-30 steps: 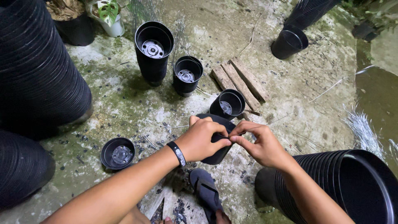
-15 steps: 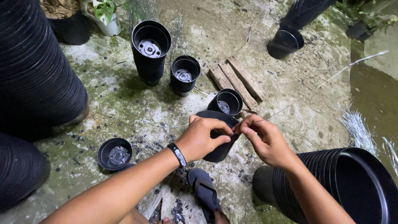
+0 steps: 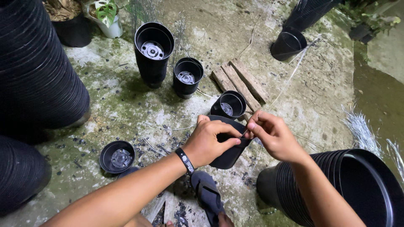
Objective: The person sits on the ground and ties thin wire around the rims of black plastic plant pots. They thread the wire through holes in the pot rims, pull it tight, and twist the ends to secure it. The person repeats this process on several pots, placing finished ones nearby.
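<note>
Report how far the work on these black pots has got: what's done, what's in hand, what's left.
Done, seemingly: three black pots stand upright in a row, another nearby. In hand: the left hand grips a black pot while the right hand pinches something thin at its rim. Probably left: the lying nested stacks, seemingly untouched.

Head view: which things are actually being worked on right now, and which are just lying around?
In hand:
black pot, gripped by left hand
thin wire, pinched by right hand at the pot's rim

Lying about:
wooden slats
sandal
wire bundle
stacked pots
</note>
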